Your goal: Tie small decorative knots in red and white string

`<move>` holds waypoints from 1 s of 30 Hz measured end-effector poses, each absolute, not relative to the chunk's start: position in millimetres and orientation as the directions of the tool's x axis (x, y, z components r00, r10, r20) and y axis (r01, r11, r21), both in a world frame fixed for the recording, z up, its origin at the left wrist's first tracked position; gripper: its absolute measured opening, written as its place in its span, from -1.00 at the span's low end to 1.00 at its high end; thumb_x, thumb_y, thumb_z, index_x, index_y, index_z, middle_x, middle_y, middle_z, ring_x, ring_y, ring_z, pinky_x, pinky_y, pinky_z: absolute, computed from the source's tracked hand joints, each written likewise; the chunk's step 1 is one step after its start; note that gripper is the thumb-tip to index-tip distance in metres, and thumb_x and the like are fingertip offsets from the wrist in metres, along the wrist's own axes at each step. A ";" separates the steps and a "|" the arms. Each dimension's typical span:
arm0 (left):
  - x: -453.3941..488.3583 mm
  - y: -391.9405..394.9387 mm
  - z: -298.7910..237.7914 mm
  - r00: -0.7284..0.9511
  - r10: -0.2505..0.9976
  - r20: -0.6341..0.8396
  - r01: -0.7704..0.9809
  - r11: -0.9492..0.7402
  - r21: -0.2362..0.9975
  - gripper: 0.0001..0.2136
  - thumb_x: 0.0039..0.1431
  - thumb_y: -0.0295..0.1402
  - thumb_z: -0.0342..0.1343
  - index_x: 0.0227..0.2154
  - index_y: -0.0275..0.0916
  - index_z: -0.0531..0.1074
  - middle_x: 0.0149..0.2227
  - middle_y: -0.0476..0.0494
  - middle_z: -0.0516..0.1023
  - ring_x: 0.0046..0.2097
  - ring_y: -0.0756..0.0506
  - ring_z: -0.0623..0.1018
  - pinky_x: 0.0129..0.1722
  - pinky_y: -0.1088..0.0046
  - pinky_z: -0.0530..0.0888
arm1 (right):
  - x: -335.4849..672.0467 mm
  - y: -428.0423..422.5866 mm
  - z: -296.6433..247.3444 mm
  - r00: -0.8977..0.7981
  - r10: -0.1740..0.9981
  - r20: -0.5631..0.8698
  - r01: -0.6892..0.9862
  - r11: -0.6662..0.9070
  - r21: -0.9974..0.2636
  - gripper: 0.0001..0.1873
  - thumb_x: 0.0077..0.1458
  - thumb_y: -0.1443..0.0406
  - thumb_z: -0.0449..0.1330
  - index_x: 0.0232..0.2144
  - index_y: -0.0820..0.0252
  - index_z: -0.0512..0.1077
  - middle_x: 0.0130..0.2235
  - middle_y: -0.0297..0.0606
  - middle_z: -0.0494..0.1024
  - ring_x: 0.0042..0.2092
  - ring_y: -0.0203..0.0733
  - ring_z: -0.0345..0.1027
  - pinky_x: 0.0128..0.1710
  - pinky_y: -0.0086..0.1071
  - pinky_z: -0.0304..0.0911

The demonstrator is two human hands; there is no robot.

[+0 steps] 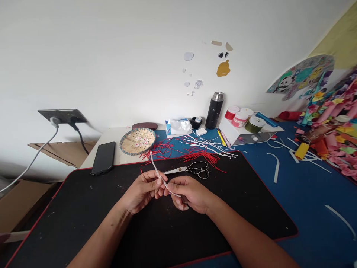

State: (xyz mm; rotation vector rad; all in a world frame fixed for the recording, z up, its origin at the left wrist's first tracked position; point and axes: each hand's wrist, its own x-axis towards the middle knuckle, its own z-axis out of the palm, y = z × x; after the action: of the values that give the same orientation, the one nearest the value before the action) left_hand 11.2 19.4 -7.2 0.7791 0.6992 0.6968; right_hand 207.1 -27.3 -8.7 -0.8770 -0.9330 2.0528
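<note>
Fingers [155, 184] of the left hand [142, 191] closed, thumb and forefinger pinching a thin white cord [153, 162], lower centre of frame. Right hand [191, 190] just beside it, thumb and forefinger also closed on the cord, nearer its lower end; other fingers bent underneath. Cord slants: one free end up past the left hand, the other poking out over the right. Knotted between the grips? Can't tell, too small. Doing this well probably means a fingertip-only pinch, left grip steady, small right-hand moves, light even tension, no twisting. Too hard a pull could slip it loose. Scissors [180, 169] on the black mat [146, 238] just beyond the hands; red cords [206, 156] and loose white strands [205, 143] behind, centre right; woven basket [127, 140] centre left.
</note>
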 end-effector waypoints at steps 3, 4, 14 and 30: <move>12.2 20.1 -6.7 0.557 0.781 -0.283 -0.277 0.496 0.823 -0.69 -0.13 -0.23 0.57 -0.40 -0.31 0.66 -0.54 -0.06 0.57 -0.54 0.03 0.51 -0.56 0.60 0.38 | 206.1 -27.1 -10.8 -0.494 0.822 -0.284 -0.246 -0.445 -0.861 -0.54 0.14 -0.04 0.35 -0.32 0.29 0.52 -0.60 -0.41 0.43 -0.64 -0.40 0.21 -0.65 -0.50 -0.01; 12.4 20.7 -6.9 0.545 0.791 -0.280 -0.277 0.484 0.830 -0.69 -0.13 -0.22 0.57 -0.41 -0.31 0.65 -0.55 -0.06 0.57 -0.55 0.04 0.49 -0.57 0.60 0.37 | 205.7 -26.8 -11.2 -0.483 0.829 -0.282 -0.224 -0.429 -0.875 -0.53 0.15 -0.05 0.34 -0.32 0.29 0.52 -0.59 -0.40 0.44 -0.63 -0.40 0.22 -0.65 -0.50 0.00; 17.1 24.9 -6.5 0.426 0.872 -0.242 -0.242 0.368 0.898 -0.69 -0.10 -0.19 0.54 -0.44 -0.31 0.63 -0.59 -0.05 0.56 -0.53 0.01 0.48 -0.55 0.55 0.36 | 199.5 -26.3 -17.1 -0.336 0.931 -0.146 0.028 -0.145 -0.989 -0.60 0.29 0.00 0.20 -0.28 0.25 0.49 -0.51 -0.38 0.49 -0.61 -0.40 0.25 -0.60 -0.52 0.11; 28.0 17.3 -14.9 0.285 0.949 -0.132 -0.264 0.211 0.941 -0.72 0.00 -0.18 0.49 -0.42 -0.30 0.62 -0.51 -0.06 0.58 -0.50 0.00 0.52 -0.52 0.53 0.45 | 196.3 -24.4 -21.8 -0.296 0.936 -0.192 0.008 -0.199 -0.980 -0.62 0.35 0.04 0.07 -0.30 0.23 0.43 -0.59 -0.38 0.50 -0.70 -0.38 0.21 -0.69 -0.54 0.03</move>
State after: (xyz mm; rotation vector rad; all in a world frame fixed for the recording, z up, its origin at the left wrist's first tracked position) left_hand 28.0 17.3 -14.9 0.9842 0.8828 1.0162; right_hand 196.3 -24.4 -21.8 -1.1822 -1.3099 1.5928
